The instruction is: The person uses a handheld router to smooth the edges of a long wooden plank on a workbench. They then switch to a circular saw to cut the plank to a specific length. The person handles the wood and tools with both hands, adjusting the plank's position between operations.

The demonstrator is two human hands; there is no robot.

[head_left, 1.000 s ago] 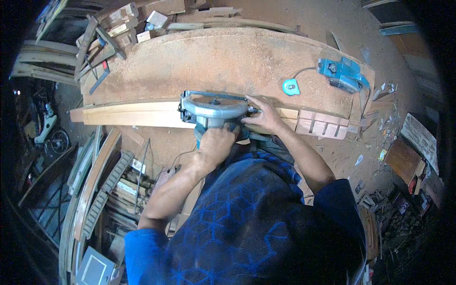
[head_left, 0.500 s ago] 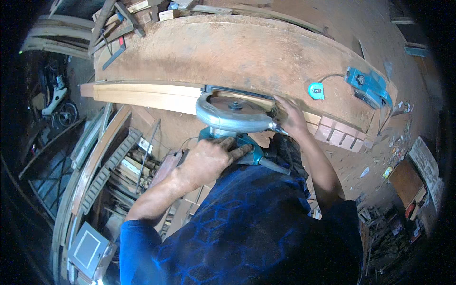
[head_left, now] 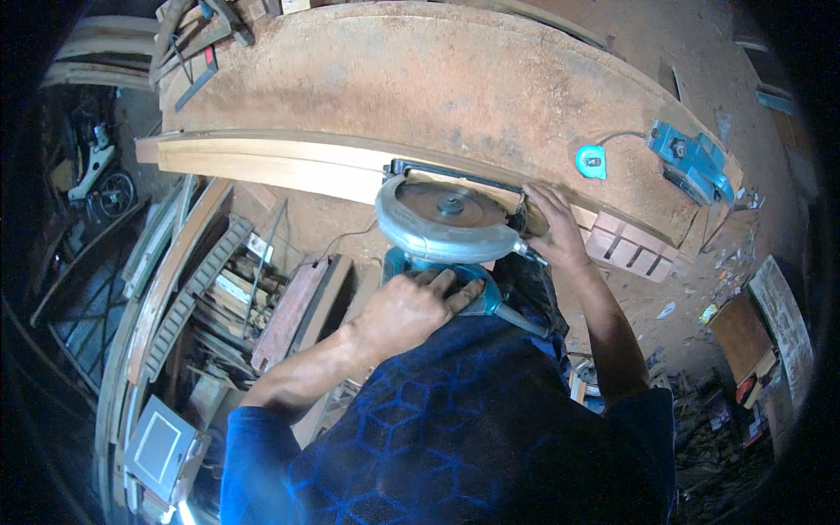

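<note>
The bare left hand (head_left: 411,306) is closed on the teal housing of a teal-and-grey circular saw (head_left: 455,248). The bare right hand (head_left: 557,226) has its fingers extended beside the right end of the black, narrow base plate (head_left: 455,175); whether it grips the plate or the wood cannot be told. The saw is held at the workbench's near edge, turned so the flat face of its round, brown-tinged metal blade (head_left: 450,205) shows; its curved guard is smooth grey metal. A long, pale, smooth wooden board (head_left: 271,164) runs along that near edge, left of the saw. A pinkish, slotted wooden block (head_left: 632,245) lies towards the near right corner. The tan, dust-coated workbench (head_left: 394,79) extends broadly from the board to its far edge. A rounded turquoise tape measure (head_left: 591,161) and a boxy teal power tool (head_left: 687,159) lie towards the right end; a black, red-marked square (head_left: 198,80) lies near the left end.
</note>
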